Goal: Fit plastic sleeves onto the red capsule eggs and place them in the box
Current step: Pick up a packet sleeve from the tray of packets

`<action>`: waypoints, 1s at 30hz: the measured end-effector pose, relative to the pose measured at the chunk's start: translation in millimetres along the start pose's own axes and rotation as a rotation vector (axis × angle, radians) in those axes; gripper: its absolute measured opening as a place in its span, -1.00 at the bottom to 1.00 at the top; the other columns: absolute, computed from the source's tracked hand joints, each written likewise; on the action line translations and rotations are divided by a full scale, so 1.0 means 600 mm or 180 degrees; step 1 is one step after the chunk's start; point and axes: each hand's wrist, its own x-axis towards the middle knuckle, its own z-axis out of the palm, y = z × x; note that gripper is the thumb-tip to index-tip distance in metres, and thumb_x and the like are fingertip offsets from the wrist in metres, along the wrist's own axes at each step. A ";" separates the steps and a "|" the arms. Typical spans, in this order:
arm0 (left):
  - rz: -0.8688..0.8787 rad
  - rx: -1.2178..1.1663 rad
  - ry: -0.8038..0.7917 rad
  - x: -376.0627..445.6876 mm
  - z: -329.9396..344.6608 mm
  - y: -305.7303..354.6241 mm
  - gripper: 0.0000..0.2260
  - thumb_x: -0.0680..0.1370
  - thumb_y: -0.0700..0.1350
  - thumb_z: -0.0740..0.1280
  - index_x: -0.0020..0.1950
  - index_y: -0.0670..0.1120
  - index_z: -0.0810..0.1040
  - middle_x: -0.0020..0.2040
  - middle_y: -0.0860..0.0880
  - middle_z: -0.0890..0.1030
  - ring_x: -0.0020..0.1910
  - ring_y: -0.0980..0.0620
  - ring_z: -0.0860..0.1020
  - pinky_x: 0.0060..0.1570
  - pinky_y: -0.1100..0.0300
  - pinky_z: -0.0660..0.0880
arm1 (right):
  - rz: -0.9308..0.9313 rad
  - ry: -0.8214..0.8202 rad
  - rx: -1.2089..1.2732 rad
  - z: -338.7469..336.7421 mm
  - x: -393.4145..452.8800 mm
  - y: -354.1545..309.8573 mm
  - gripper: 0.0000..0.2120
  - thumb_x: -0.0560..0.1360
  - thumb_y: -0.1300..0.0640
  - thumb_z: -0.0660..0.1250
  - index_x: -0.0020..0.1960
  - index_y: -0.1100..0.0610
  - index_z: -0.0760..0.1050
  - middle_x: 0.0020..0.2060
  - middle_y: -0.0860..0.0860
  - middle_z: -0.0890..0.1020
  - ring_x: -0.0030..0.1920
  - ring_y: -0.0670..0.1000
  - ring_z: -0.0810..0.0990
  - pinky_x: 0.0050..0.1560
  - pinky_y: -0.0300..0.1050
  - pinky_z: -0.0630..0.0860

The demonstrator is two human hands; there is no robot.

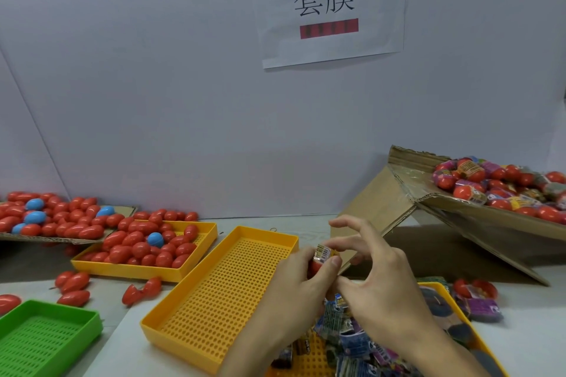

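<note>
Left hand (301,278) grips sleeved red egg (319,261); right hand (376,278) pinches sleeve top.

Both forearms bare, each hand (306,281) ungloved.

Red eggs (139,249) and one blue egg (155,239) fill a yellow tray (196,263); a perforated green tray (46,337) sits near left, brown box (459,217) far right.

A white paper sign (332,6) printed with two large black characters and a red strip hangs on the pale wall (153,86). An empty perforated yellow tray (220,294) lies on the desk (526,330). A green perforated tray (46,337) sits at the near left corner. A few blue eggs (35,217) lie at far left.
</note>
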 end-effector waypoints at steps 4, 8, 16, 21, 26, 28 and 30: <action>-0.0060 -0.0122 -0.0067 -0.001 -0.001 0.001 -0.77 0.63 0.06 0.27 -0.06 -0.07 0.55 -0.38 0.01 0.58 -0.42 0.05 0.52 -0.29 -0.03 0.52 | -0.0028 -0.0014 -0.0002 -0.002 -0.001 -0.003 -0.21 0.40 0.22 0.55 0.22 -0.52 0.23 0.08 -0.47 0.54 0.04 -0.12 0.59 -0.04 -0.07 0.66; -0.0122 -0.0560 0.0004 0.001 0.003 0.001 -0.75 0.59 0.14 0.27 -0.09 0.00 0.57 -0.39 0.08 0.54 -0.37 0.04 0.54 -0.26 0.04 0.56 | -0.0069 0.0016 0.0012 -0.004 -0.002 -0.009 -0.23 0.40 0.14 0.55 0.26 -0.49 0.20 0.10 -0.47 0.55 0.05 -0.15 0.57 0.02 -0.19 0.59; -0.0242 -0.0916 -0.0085 0.004 0.009 -0.002 -0.67 0.59 0.14 0.21 -0.06 -0.12 0.53 -0.33 -0.03 0.57 -0.35 0.01 0.54 -0.28 0.09 0.53 | -0.0150 0.0122 0.0009 0.002 -0.004 -0.017 -0.22 0.43 0.17 0.52 0.18 -0.57 0.17 0.12 -0.42 0.52 0.06 -0.17 0.55 0.06 -0.19 0.58; -0.0170 -0.0919 -0.0179 0.000 0.015 0.002 -0.59 0.65 0.13 0.13 -0.02 -0.20 0.53 -0.39 0.02 0.55 -0.36 0.00 0.53 -0.31 0.10 0.51 | -0.0232 0.0253 0.0032 0.004 -0.005 -0.013 -0.20 0.45 0.30 0.46 0.14 -0.57 0.23 0.08 -0.46 0.53 0.15 -0.38 0.48 -0.01 -0.46 0.52; -0.0266 -0.0976 -0.0266 0.004 0.019 -0.004 -0.50 0.64 0.17 0.13 0.01 -0.28 0.53 -0.37 -0.01 0.56 -0.35 -0.03 0.54 -0.33 0.12 0.51 | -0.0205 0.0248 0.0075 0.006 -0.006 -0.007 -0.22 0.46 0.33 0.44 0.13 -0.56 0.26 0.05 -0.45 0.56 0.16 -0.41 0.46 -0.08 -0.57 0.45; -0.0228 -0.1109 -0.0249 0.003 0.021 -0.003 -0.55 0.63 0.21 0.12 -0.04 -0.10 0.63 -0.34 -0.03 0.58 -0.32 -0.02 0.56 -0.32 0.12 0.53 | -0.0209 0.0241 0.0098 0.006 -0.004 -0.007 -0.26 0.45 0.31 0.46 0.15 -0.51 0.28 0.09 -0.45 0.53 0.15 -0.37 0.48 -0.04 -0.53 0.47; -0.0364 -0.1370 -0.0088 0.001 0.024 -0.001 -0.59 0.61 0.23 0.12 -0.12 0.05 0.67 -0.30 -0.02 0.63 -0.29 0.01 0.61 -0.29 0.11 0.56 | -0.0179 0.0233 0.0180 0.005 -0.002 -0.007 -0.31 0.44 0.30 0.48 0.18 -0.42 0.32 0.08 -0.44 0.56 0.14 -0.32 0.51 -0.05 -0.50 0.50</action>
